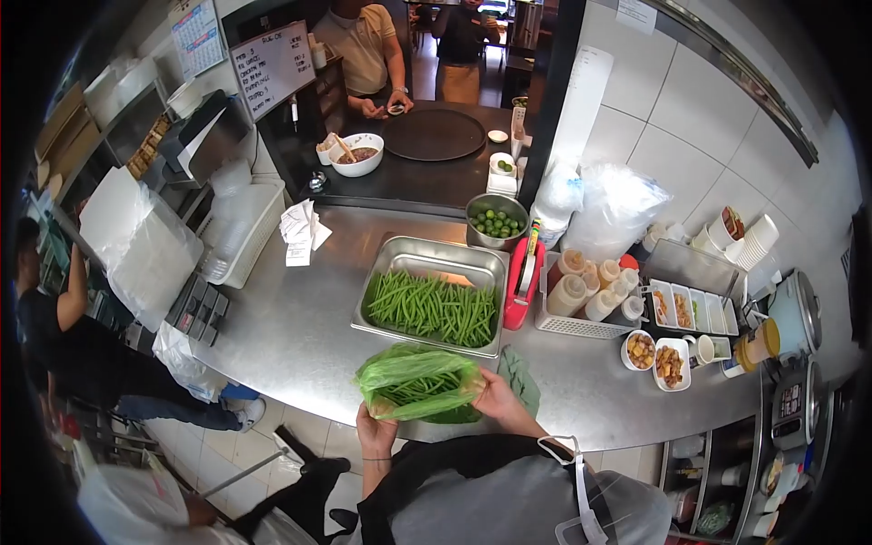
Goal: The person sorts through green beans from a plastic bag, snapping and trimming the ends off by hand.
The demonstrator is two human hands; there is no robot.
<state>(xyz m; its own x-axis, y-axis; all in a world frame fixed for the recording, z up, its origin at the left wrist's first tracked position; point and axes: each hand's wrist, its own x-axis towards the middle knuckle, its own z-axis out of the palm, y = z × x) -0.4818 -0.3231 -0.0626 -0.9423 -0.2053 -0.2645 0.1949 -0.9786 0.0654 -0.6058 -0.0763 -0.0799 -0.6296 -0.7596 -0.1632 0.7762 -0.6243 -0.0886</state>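
Both of my hands grip a thin green plastic bag [420, 365] with green beans [418, 391] inside, its mouth spread toward me. My left hand [374, 429] pinches the near left edge of the bag. On the other side, my right hand [495, 397] has its fingers closed on the right edge. Just beyond the bag, a steel pan [472, 261] sits on the counter with more green beans [430, 307] heaped in it. A crumpled piece of green plastic [519, 381] lies on the counter by my right hand.
A red tape dispenser [520, 283] and a bowl of green limes [497, 221] stand behind the pan. To the right are a basket of squeeze bottles [581, 324] and two dishes of food [671, 364]. Paper slips [300, 232] lie left. People stand beyond the pass and at left.
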